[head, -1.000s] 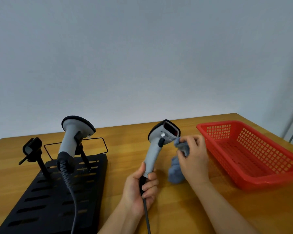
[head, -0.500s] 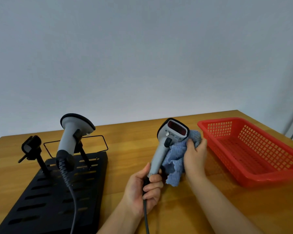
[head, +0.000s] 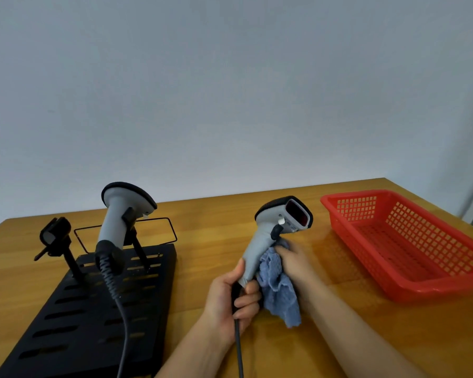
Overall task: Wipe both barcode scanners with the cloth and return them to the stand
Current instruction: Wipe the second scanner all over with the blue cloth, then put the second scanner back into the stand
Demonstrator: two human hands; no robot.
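Observation:
A grey barcode scanner [head: 273, 230] with a black-rimmed head and red window stands upright over the table, its window facing right. My left hand [head: 230, 298] grips the base of its handle, where a black cable hangs down. My right hand [head: 295, 261] presses a crumpled blue cloth [head: 279, 290] against the handle just under the trigger. A second grey scanner [head: 120, 214] rests in a holder on the black slotted stand [head: 74, 323] at the left, its coiled cable trailing down. An empty black holder [head: 55, 236] stands on the stand's far left.
A red plastic basket [head: 410, 241] sits on the wooden table [head: 208, 233] at the right, close to my right hand. A black wire frame [head: 164, 227] lies behind the stand. A pale wall rises behind the table.
My right hand has slid the cloth down from the scanner's head to its handle. The scanner has turned so its window faces more to the right.

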